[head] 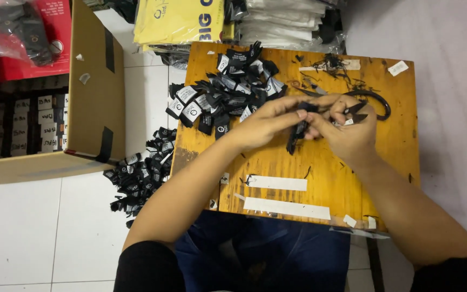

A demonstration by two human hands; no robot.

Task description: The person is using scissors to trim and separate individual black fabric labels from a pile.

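1. Head view: both hands meet over a wooden board (320, 178), just right of centre.
2. Left hand (268, 123): fingers pinched narrow on a black label strip (297, 131); the strip hangs toward 6 o'clock, its lower end touching the board.
3. Right hand (347, 132): fingers curled around small snips (355, 111) and also pinching the strip's top; blades point toward 3 o'clock.
4. Label pile (228, 89) on the board at 10 o'clock from the hands, black tags with white ends.
5. Floor pile (144, 170) at 8 o'clock, off the board's left edge.
6. Cardboard box (90, 92) at far 9 o'clock.
7. Black scissors (377, 100) at 2 o'clock, just beside the right hand.
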